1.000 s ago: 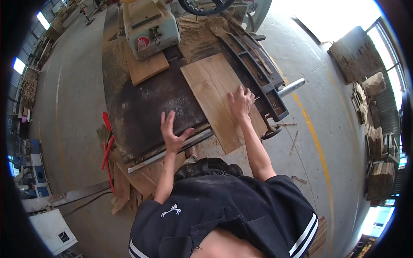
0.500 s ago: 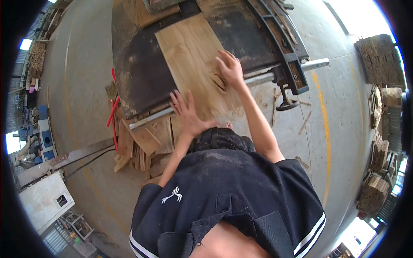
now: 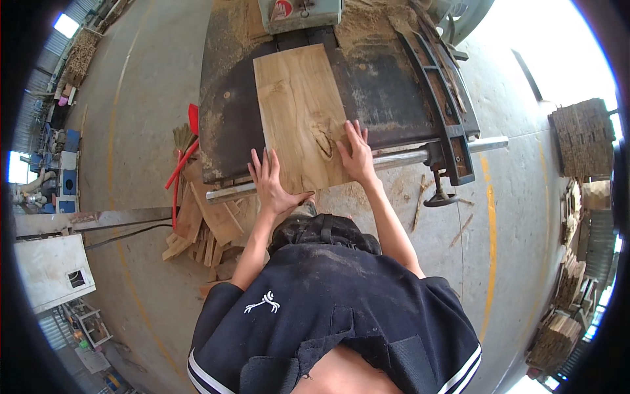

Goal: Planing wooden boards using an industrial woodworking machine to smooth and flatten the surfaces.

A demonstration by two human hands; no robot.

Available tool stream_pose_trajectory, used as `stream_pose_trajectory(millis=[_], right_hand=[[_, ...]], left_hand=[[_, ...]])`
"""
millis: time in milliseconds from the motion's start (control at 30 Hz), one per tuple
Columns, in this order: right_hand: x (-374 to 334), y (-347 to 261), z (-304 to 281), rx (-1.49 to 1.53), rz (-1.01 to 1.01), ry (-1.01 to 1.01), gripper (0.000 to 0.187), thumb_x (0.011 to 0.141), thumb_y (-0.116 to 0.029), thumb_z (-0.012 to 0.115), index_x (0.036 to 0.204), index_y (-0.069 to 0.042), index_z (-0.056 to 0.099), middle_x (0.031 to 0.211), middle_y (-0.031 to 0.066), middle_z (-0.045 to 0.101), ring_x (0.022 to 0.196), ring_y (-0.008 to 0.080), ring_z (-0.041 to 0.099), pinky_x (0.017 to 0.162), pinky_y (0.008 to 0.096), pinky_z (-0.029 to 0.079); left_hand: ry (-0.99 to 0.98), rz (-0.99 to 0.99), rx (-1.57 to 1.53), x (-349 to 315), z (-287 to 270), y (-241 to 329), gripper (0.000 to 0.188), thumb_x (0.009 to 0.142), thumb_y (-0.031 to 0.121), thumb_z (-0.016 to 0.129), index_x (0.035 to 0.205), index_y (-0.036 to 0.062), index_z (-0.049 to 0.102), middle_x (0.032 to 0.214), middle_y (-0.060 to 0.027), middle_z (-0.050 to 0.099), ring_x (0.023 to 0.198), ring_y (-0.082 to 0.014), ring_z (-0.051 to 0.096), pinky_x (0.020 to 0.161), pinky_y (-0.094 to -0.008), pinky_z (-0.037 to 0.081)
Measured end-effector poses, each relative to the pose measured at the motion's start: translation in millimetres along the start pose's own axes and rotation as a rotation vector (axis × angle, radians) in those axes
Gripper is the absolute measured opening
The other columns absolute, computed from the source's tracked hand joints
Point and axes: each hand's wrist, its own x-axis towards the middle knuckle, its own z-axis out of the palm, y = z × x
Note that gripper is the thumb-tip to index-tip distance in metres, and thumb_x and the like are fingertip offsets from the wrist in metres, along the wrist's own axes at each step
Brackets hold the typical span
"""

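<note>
A wide plank of light brown wood [image 3: 298, 98] lies flat on a dark machine table [image 3: 230, 125], its near end reaching past the table's front edge. A dark-rimmed knot marks its right half. My left hand [image 3: 270, 186] is at the plank's near left corner, fingers spread along the side and thumb stretched across the near end. Along the right edge, beside the knot, my right hand [image 3: 358, 157] rests with its fingers extended and slightly apart. Both hands are open, with neither wrapped around the wood.
A metal housing [image 3: 302, 16] stands beyond the plank's far end, with sawdust around it. At right are a black fence [image 3: 446, 108], a front rail [image 3: 400, 158] and a handwheel [image 3: 441, 198]. Offcuts [image 3: 207, 220] and red bars [image 3: 182, 164] lie to the left.
My right hand has slid nearer along the plank's right edge, from above the knot to beside it. My left hand stays at the near left corner. The whole view has shifted and turned slightly.
</note>
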Motion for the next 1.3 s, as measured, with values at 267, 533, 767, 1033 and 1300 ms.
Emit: stream_pose_trajectory(millis=[267, 533, 767, 1033, 1300], right_hand=[[63, -7, 54, 0.033, -0.017, 0.019, 0.062, 0.102, -0.013, 0.067, 0.157, 0.005, 0.047, 0.161, 0.0275, 0.05, 0.157, 0.0401, 0.038, 0.133, 0.0498, 0.023], [96, -6, 76, -0.035, -0.006, 0.04, 0.062, 0.102, -0.013, 0.065, 0.157, 0.007, 0.045, 0.159, 0.0308, 0.05, 0.153, 0.0452, 0.043, 0.131, 0.0543, 0.027], [123, -4, 85, -0.05, -0.008, 0.076, 0.061, 0.102, -0.014, 0.066, 0.156, 0.008, 0.046, 0.157, 0.0309, 0.052, 0.15, 0.0466, 0.046, 0.129, 0.0549, 0.03], [146, 4, 93, -0.127, -0.025, 0.085, 0.054, 0.103, -0.012, 0.063, 0.152, 0.007, 0.049, 0.154, 0.0304, 0.055, 0.147, 0.0476, 0.049, 0.126, 0.055, 0.036], [207, 19, 105, -0.162, -0.041, 0.09, 0.05, 0.106, -0.013, 0.06, 0.15, 0.008, 0.052, 0.153, 0.0301, 0.056, 0.144, 0.0467, 0.052, 0.125, 0.0534, 0.039]], left_hand=[[0.041, -0.006, 0.033, 43, -2, -55, 0.153, 0.058, 0.081, 0.09, 0.164, -0.0122, 0.031, 0.162, -0.0371, 0.043, 0.163, -0.0524, 0.015, 0.128, -0.0679, 0.015], [0.034, 0.037, -0.007, 86, -5, -84, 0.155, 0.053, 0.076, 0.095, 0.162, -0.0131, 0.032, 0.162, -0.0374, 0.042, 0.162, -0.0506, 0.021, 0.13, -0.0631, 0.019], [0.015, 0.031, -0.061, 114, -2, -96, 0.156, 0.054, 0.071, 0.098, 0.166, -0.009, 0.026, 0.164, -0.0368, 0.039, 0.161, -0.0514, 0.022, 0.13, -0.061, 0.02], [0.004, 0.039, -0.045, 140, 0, -106, 0.154, 0.054, 0.069, 0.099, 0.168, -0.0063, 0.027, 0.166, -0.0342, 0.039, 0.161, -0.0508, 0.025, 0.129, -0.0608, 0.023], [0.007, 0.019, 0.008, 190, 12, -121, 0.151, 0.056, 0.069, 0.098, 0.167, -0.0064, 0.028, 0.165, -0.0344, 0.04, 0.161, -0.0493, 0.025, 0.129, -0.0616, 0.022]])
